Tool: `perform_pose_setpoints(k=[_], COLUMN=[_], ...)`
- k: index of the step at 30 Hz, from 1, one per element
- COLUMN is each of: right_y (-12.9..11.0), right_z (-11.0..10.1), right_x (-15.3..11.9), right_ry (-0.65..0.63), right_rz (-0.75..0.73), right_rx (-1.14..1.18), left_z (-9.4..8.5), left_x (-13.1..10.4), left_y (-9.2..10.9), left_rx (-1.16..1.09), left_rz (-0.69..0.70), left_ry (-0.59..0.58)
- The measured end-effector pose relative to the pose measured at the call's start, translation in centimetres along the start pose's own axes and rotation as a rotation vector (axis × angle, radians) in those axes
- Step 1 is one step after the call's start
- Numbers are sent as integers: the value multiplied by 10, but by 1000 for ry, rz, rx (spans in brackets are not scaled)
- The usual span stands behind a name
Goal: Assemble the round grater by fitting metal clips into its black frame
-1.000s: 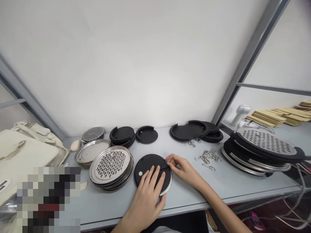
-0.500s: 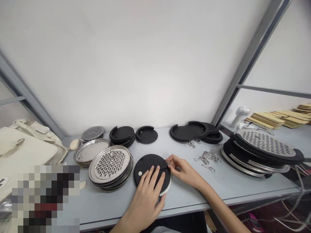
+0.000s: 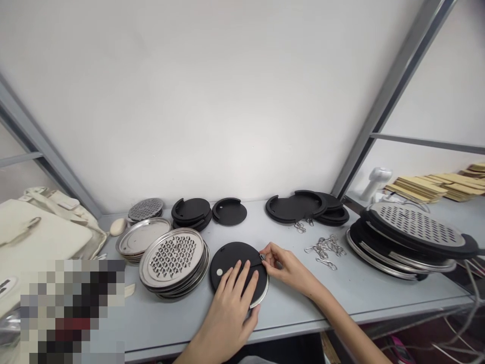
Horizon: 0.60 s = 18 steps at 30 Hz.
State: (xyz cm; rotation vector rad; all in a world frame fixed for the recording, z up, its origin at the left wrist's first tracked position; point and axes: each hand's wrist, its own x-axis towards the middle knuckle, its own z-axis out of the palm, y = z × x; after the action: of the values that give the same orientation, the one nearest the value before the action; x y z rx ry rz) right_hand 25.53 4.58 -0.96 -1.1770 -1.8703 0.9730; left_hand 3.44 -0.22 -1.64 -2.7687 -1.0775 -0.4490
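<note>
A round black disc [image 3: 237, 251] with a white dot lies near the table's front edge, a silver metal rim showing along its lower right. Spread flat across its top, the fingers of my left hand [image 3: 233, 308] press on it. At the disc's right edge my right hand [image 3: 282, 265] pinches a small metal wire clip [image 3: 262, 257], which the fingertips partly cover. To the right lies a loose heap of similar wire clips [image 3: 326, 247]. Just left of the disc stands a stack of round metal grater plates [image 3: 176, 255].
Behind are plain metal discs [image 3: 144, 236], another grater plate [image 3: 146, 209] and black round holders [image 3: 191, 210], [image 3: 295, 207]. A stack of assembled graters [image 3: 415, 227] stands at right. A cream bag [image 3: 45, 227] lies left, wooden pieces [image 3: 417, 188] far right.
Both hands keep the same places on the disc and the clip. The whole view has shifted very slightly.
</note>
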Motion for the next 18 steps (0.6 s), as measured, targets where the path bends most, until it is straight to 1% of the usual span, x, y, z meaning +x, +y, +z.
perform_pose_setpoints(k=[7, 18], right_y=[1, -2], right_z=[0, 1], right_x=[0, -1], right_ry=[-23, -24], right_rz=[4, 15], right_rx=[47, 52], left_z=[-1, 0], left_x=[0, 0], left_y=[0, 0], left_rx=[2, -1], left_rz=[-2, -3], left_ry=[-19, 15])
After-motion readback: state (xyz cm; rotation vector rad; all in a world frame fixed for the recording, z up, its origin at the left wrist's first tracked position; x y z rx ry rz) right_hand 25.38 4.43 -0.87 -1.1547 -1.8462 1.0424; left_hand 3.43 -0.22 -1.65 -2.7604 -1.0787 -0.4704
